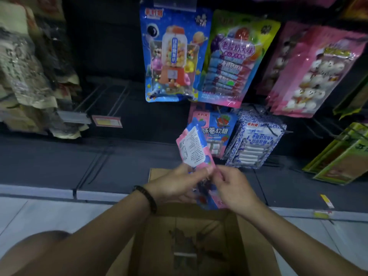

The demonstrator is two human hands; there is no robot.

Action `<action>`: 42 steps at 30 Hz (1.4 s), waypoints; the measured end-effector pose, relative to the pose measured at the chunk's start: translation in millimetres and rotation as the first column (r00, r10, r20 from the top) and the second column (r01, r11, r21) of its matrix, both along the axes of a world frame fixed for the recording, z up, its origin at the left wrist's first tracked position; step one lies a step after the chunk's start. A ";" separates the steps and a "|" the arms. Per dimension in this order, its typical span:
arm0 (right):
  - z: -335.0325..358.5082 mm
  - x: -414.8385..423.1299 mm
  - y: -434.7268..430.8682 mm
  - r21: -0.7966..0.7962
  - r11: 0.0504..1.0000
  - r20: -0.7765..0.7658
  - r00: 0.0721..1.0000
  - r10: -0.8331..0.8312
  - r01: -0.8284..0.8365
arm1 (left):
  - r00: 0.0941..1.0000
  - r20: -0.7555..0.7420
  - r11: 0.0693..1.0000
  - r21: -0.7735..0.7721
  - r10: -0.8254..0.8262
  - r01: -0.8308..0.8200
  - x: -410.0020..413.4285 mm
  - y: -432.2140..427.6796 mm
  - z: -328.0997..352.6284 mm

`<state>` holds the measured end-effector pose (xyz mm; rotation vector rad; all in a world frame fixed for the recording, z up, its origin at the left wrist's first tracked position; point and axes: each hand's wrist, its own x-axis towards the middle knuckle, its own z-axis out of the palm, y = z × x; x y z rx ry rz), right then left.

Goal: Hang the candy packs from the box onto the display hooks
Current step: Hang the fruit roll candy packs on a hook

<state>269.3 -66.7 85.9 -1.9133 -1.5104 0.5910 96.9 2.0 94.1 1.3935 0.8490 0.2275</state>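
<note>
Two hands meet over an open cardboard box [151, 246], sharing one small bundle of candy packs [196, 148]. The left hand [179, 182] grips the bundle from its own side, thumb on top and fingers curled beneath. The right hand [233, 188] closes on the opposite edge with fingers bent inward; whether it pinches a single pack or the whole bundle cannot be told. One pink and blue pack rises above the left fingers, tilted, its white printed back label facing the viewer. More pink and blue wrapping shows below and between the two palms. A dark beaded bracelet [146, 198] circles the left wrist.

Directly beyond the raised pack hangs a matching blue roll-candy pack [219, 128], partly covered by it. Just to the right of that hangs a blue-and-white patterned pack [256, 140]. Higher above the hands hang a blue gumball-machine pack [173, 60] and, touching its right side, a purple and green pack [235, 62]. Pink packs [318, 72] hang up and to the right of the right hand, with green packs [342, 156] below them. Up and left of the left hand project wire hooks [103, 96] carrying a price tag [107, 121].
</note>
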 end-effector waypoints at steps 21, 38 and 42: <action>-26.9 21.7 24.7 -0.294 0.935 -0.889 0.302 -0.344 0.199 | 0.824 0.256 0.863 -0.167 0.505 -0.477 11.8 29.2 -19.4; -6.6 66.0 22.5 0.095 0.992 0.256 0.965 0.058 -0.085 | 0.983 0.003 0.667 0.734 0.184 -0.127 42.9 33.6 -40.8; 2.7 71.7 23.4 0.078 0.997 0.239 0.970 -0.033 0.014 | 0.975 0.093 0.770 0.600 0.200 -0.216 53.5 35.3 -33.9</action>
